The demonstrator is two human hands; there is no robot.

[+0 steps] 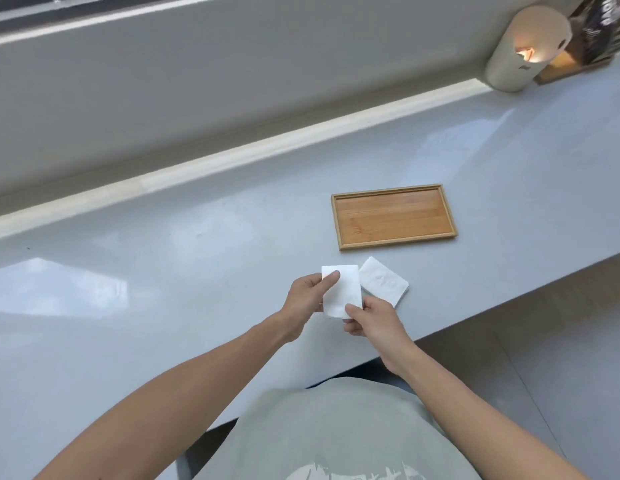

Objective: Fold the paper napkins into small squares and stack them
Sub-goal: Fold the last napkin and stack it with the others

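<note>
I hold a white folded paper napkin just above the grey counter. My left hand pinches its left edge, thumb on top near the upper left corner. My right hand pinches its lower right corner between thumb and fingers. A small pile of white napkins lies flat on the counter just to the right of the held one, partly tucked behind it. Beyond them sits a wooden tray with nothing in it.
The grey counter runs from left to right, its front edge slanting down past my right wrist. A pale cylindrical lamp and a wooden stand with a dark packet stand at the far right corner. A window ledge borders the back.
</note>
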